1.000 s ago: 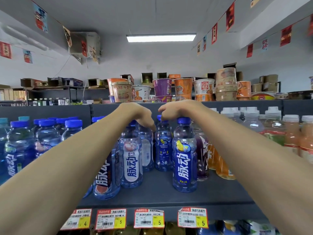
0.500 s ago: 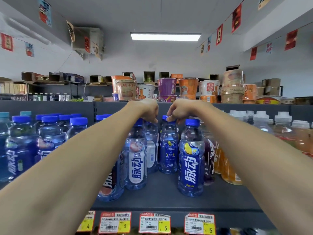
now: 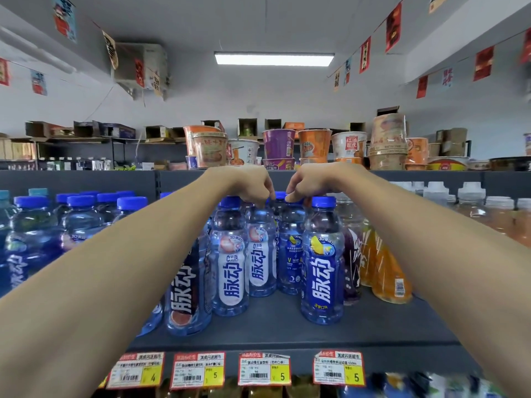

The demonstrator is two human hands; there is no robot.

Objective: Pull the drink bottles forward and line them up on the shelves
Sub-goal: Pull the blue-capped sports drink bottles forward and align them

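Our left hand [image 3: 250,185] grips the rear white-label bottle [image 3: 260,248] by its top, while our right hand [image 3: 309,183] pinches the rear blue-label bottle [image 3: 290,254] beside it.

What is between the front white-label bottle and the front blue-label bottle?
Head view: bare shelf up front; behind, the left hand holds a white bottle, the right hand a blue bottle.

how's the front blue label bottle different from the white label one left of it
The blue-label bottle has a yellow fruit picture; the white-label bottle has a pinkish one. The blue-label bottle stands nearer the shelf edge; the white-label bottle stands slightly further back. Both stand upright with blue caps.
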